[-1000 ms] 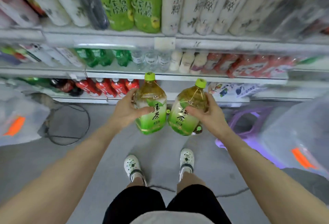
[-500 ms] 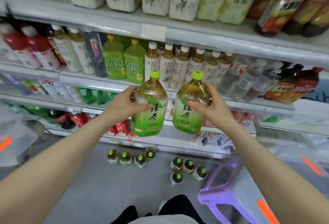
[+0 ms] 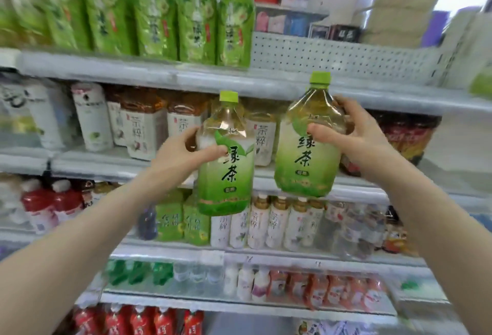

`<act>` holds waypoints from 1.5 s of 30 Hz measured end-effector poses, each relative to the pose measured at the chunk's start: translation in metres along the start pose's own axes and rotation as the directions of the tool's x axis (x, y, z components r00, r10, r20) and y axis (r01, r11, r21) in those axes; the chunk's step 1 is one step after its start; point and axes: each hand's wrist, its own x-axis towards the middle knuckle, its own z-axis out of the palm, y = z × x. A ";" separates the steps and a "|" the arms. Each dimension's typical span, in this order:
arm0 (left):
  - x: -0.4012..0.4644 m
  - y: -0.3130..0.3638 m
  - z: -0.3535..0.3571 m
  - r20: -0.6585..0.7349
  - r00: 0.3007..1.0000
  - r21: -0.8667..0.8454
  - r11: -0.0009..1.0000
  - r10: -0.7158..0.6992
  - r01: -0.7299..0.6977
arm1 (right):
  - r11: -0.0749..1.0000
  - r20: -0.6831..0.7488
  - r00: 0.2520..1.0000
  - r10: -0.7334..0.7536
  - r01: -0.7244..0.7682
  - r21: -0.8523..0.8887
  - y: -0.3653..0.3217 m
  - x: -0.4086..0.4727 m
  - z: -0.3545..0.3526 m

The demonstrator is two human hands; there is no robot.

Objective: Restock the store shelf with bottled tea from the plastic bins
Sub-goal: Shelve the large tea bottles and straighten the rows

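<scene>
A: We start with the shelving [image 3: 239, 79], tiers of drinks filling our whole view. On the top tier stands a row of green tea bottles [image 3: 234, 20], and right of that row we see a bare stretch in front of the perforated back panel [image 3: 332, 52].

B: That gap lies above and ahead of both our hands, and a little to the right (so nearer the right one, by our reckoning).

A: Agreed. Our right hand [image 3: 356, 132] has its thumb across the label and its fingers curled round the shoulder of the right bottle [image 3: 308, 148]. It is carried upright, cap up, slightly tipped, and its cap just overlaps the top shelf's front edge.

B: Our left hand [image 3: 183, 153] grips the left bottle [image 3: 226, 159] the same way, thumb in front, fingers wrapped behind. It is upright too, but hangs lower and apart from its twin.

A: So both long axes already stand vertical. We judge the right bottle should go up and forward first, without turning.
</scene>
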 end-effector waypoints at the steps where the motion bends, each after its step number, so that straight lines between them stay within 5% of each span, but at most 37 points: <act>1: 0.010 0.012 -0.004 -0.015 1.000 -0.028 1.000 0.012 -0.012 | 1.000 -0.002 1.000 -0.009 0.009 0.029 -0.012 0.013 -0.007; 11: 0.092 0.101 -0.036 -0.203 0.975 -0.195 0.972 0.092 -0.132 | 0.966 -0.109 0.977 -0.186 0.202 0.160 -0.096 0.152 -0.039; 25: 0.136 0.103 -0.050 -0.339 0.935 -0.238 0.952 0.103 -0.191 | 0.978 -0.036 0.986 -0.161 0.165 0.131 -0.028 0.277 0.011; 29: 0.144 0.100 -0.050 -0.329 0.938 -0.238 0.953 0.104 -0.190 | 0.956 -0.010 0.969 -0.247 0.242 -0.163 -0.028 0.275 0.005; 33: 0.151 0.100 -0.046 -0.333 0.937 -0.255 0.947 0.105 -0.197 | 0.763 0.058 0.950 -0.306 0.281 -0.582 -0.028 0.264 0.014; 45: 0.173 0.095 -0.031 -0.309 0.945 -0.266 0.944 0.107 -0.194 | 0.787 0.060 0.959 -0.276 0.262 -0.559 0.009 0.320 0.023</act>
